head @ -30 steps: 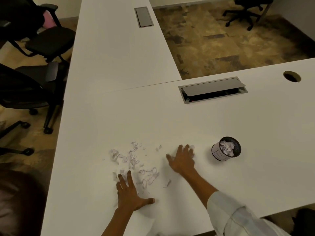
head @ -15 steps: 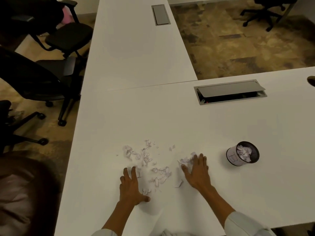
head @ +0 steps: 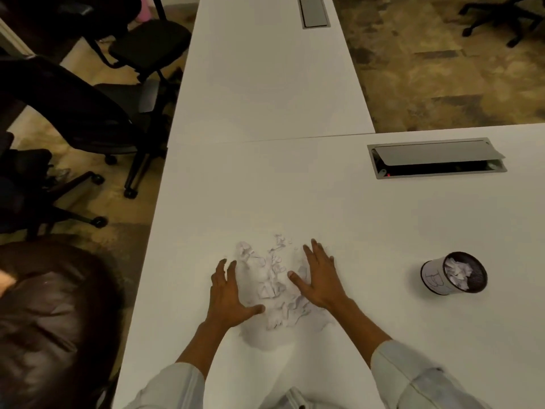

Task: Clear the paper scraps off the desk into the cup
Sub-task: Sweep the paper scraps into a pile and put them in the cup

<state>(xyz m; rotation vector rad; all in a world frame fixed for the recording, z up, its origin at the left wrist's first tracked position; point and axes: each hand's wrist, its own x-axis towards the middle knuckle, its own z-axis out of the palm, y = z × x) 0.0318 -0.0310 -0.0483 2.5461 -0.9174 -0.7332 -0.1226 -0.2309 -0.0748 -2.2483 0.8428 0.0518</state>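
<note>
White paper scraps lie in a loose pile on the white desk, near its front edge. My left hand rests flat on the desk at the pile's left side, fingers spread. My right hand lies flat at the pile's right side, fingers apart, touching the scraps. Neither hand holds anything. The cup, white outside and dark inside, stands well to the right of my right hand and holds several scraps.
A grey cable hatch sits half open at the back right of the desk. A second desk with another hatch extends away ahead. Black office chairs stand left of the desk, and a brown chair back is at lower left.
Both hands have slid toward each other across the desk. The scattered scraps are now gathered into a tighter pile between them. The view has shifted left.
</note>
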